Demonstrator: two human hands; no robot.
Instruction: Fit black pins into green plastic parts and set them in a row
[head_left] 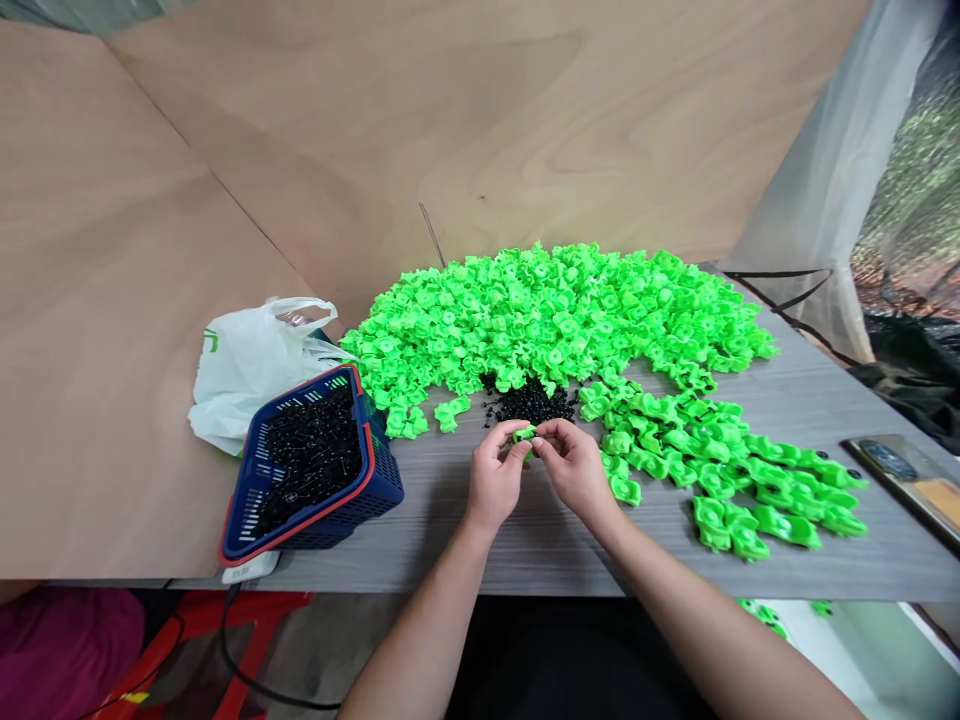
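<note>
Between the fingertips of both hands is a small bright green plastic piece (pixel 524 434), held just above the table's near half. My left hand (pixel 496 475) pinches it from the left. From the right, my right hand (pixel 574 467) grips the same piece with thumb and forefinger. Right behind the fingers lies a small heap of little black parts (pixel 536 402). A big mound of green plastic pieces (pixel 555 315) rises beyond it against the wooden panel. To the right of my hands, more green pieces (pixel 705 450) lie spread out, some with black bits on them.
A blue basket with a red rim (pixel 385 470) full of black parts stands at left, before a white plastic bag (pixel 240 370). A phone (pixel 892 465) rests at the table's right. Below left are a red stool (pixel 251 640) and a person's magenta clothing (pixel 71 645).
</note>
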